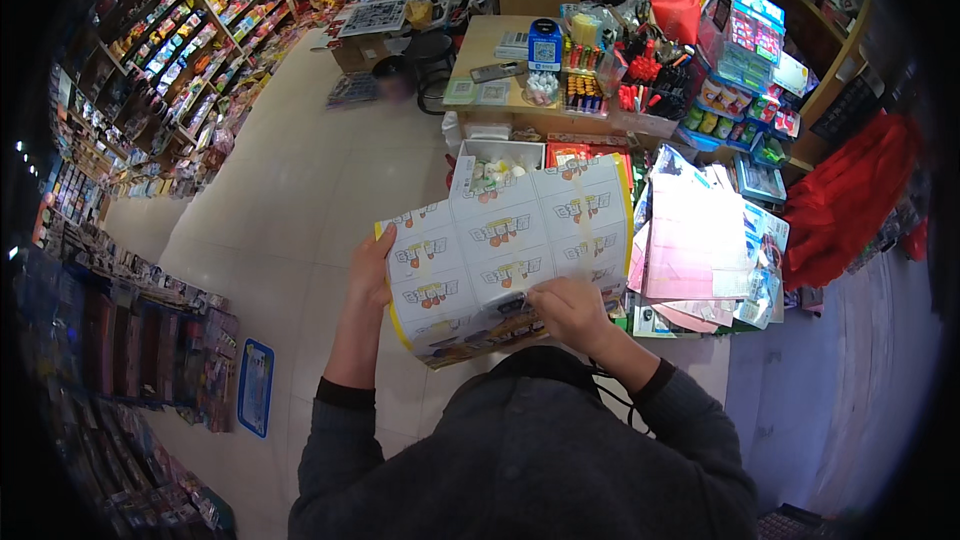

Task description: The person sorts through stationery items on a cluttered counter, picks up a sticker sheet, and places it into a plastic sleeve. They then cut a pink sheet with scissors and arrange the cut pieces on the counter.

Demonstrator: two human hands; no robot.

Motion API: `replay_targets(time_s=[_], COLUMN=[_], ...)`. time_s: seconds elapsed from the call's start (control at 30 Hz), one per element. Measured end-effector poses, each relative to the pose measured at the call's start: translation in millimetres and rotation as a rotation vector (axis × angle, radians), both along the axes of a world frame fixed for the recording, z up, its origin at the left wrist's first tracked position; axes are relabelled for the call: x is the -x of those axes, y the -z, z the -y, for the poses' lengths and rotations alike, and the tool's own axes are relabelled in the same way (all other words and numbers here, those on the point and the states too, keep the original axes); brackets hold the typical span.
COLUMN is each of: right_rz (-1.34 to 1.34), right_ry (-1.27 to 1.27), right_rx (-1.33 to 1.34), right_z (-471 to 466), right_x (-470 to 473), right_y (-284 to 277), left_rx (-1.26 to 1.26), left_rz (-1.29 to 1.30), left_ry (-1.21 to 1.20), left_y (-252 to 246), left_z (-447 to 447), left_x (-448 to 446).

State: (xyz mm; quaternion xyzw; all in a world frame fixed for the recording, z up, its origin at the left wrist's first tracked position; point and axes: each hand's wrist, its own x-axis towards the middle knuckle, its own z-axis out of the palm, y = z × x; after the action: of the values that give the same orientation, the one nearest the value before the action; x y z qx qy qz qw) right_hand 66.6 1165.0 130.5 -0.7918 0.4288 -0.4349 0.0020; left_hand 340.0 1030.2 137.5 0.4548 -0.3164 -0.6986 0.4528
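Observation:
A large printed card sheet, white with repeated cartoon-like prints in a grid and yellow edges, is held up in front of my body. My left hand grips its left edge, the thumb on the printed face. At the lower right part of the sheet, my right hand is closed with the fingertips pinching something small and dark against it; what exactly is too small to tell. The lower edge curls and shows a colourful picture. Just beyond the sheet stands a white open box with small round items.
A wooden counter ahead carries a phone, a blue code stand, pens and stacked goods. Pink and white papers lie at the right beside red cloth. Stocked shelves line the left, and a blue-framed floor sign lies lower left.

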Motion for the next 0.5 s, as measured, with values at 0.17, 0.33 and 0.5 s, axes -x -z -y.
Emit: replay_targets(time_s=[0.17,0.33,0.5], right_rz=[0.337,0.607,0.691], right_ry=[0.168,0.269,0.139], right_rx=[-0.248,-0.599,-0.742], right_z=[10,32,60], right_x=[-6,12,28], right_y=[6,27,41], left_rx=[0.036,0.372,0.474], left_rz=[-0.057,0.493,0.517], left_ry=[0.056,0.315,0.347], left_y=[-21,-34,-32], left_z=[-22,-71,-83], left_x=[1,19,29])
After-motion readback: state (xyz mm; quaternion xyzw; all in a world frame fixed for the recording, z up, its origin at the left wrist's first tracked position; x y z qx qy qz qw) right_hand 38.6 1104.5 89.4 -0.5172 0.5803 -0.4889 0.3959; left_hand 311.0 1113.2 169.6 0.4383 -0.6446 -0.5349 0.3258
